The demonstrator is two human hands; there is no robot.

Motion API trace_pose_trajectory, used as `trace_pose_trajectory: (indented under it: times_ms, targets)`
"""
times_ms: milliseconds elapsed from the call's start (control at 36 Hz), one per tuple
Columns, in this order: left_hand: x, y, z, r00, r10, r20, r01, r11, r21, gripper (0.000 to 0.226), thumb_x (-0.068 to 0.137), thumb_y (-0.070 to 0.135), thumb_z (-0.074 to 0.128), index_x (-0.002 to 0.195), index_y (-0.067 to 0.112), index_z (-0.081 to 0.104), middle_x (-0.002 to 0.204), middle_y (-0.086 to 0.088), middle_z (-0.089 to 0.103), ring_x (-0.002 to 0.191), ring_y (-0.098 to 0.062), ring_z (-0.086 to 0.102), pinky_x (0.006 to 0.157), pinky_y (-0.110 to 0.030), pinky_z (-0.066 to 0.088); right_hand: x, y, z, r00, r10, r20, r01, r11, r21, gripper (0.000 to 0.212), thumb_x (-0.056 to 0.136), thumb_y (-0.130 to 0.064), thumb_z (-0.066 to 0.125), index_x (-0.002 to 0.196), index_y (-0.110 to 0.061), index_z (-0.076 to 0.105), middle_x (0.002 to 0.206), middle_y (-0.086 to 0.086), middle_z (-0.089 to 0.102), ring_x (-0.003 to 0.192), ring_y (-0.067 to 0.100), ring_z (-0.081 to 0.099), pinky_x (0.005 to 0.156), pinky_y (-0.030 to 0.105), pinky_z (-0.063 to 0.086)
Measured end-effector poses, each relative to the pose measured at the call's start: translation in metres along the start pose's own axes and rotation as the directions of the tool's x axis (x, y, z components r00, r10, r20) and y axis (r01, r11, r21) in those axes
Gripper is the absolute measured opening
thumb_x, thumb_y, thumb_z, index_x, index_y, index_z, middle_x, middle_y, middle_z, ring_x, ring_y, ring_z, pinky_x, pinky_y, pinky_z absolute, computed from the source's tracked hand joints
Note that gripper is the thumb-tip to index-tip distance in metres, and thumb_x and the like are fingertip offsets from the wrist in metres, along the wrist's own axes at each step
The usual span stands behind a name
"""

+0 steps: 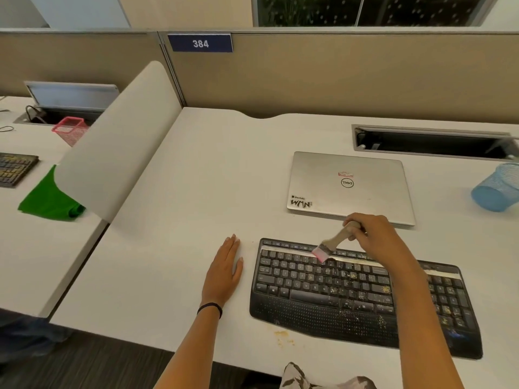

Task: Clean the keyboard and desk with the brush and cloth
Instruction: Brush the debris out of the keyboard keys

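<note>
Blue mesh cup (498,186) at the far right of the surface (182,220), inside hidden. Pink mesh basket (71,130) on the neighbouring desk (33,248), contents unclear too. Brush (334,242) gripped by its wooden handle in the curled fingers (354,220) of the right hand (373,234), pink bristles down on the top row of the crumb-strewn black keyboard (323,293). Left hand (224,273) flat on the surface just left of the keyboard, fingers straight, holding nothing. Green cloth (47,197) beyond the divider (118,141) on the neighbouring desk, well apart from both hands. Closed laptop (351,186) just behind the keyboard.
</note>
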State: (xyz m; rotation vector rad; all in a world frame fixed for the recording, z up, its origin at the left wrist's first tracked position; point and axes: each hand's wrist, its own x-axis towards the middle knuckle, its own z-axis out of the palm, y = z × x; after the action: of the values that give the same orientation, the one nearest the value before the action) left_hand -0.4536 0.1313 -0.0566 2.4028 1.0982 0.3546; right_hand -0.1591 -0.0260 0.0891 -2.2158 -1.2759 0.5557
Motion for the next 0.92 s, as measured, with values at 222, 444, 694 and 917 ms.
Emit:
trace_pose_trajectory:
  times_ms: [222,444,694,917]
  targets:
    - [0.000,0.000,0.000,1.000,-0.001,0.000,0.001,1.000,-0.002,0.066,0.092,0.051,0.018,0.148,0.017,0.025,0.152,0.014,0.012,0.141,-0.001,0.011,0.113,-0.018,0.011,-0.003,0.003,-0.011,0.983,0.038,-0.181,-0.017,0.993,0.113,0.016,0.092,-0.006,0.052,0.093,-0.016,0.063,0.078,0.002,0.068,0.078,0.012,0.065,0.069,0.029,0.049]
    - [0.000,0.000,0.000,1.000,0.000,-0.007,0.000,1.000,-0.003,0.065,0.092,0.050,0.019,0.148,0.017,0.025,0.152,0.013,0.013,0.141,-0.003,0.013,0.113,-0.019,0.012,-0.002,0.004,-0.007,0.998,0.037,-0.054,-0.038,0.999,-0.010,0.017,0.091,-0.007,0.053,0.092,-0.021,0.062,0.075,0.000,0.068,0.076,0.017,0.064,0.072,0.036,0.051]
    - [-0.001,0.001,0.000,1.000,-0.001,-0.011,0.001,1.000,-0.009,0.065,0.092,0.051,0.019,0.148,0.017,0.025,0.152,0.014,0.013,0.141,-0.001,0.011,0.113,-0.019,0.011,-0.006,-0.001,-0.019,0.997,-0.017,-0.079,0.020,0.999,0.041,0.014,0.091,-0.011,0.055,0.096,-0.022,0.063,0.077,-0.008,0.066,0.078,0.017,0.061,0.069,0.035,0.046]
    - [-0.001,0.001,0.000,1.000,0.000,-0.017,-0.001,1.000,-0.009,0.066,0.092,0.051,0.019,0.148,0.017,0.025,0.152,0.013,0.013,0.141,-0.002,0.011,0.113,-0.020,0.013,-0.007,-0.004,-0.022,1.000,0.009,0.029,-0.004,0.987,-0.160,0.016,0.091,-0.007,0.054,0.099,-0.014,0.066,0.075,-0.006,0.059,0.075,0.016,0.056,0.057,0.023,0.036]
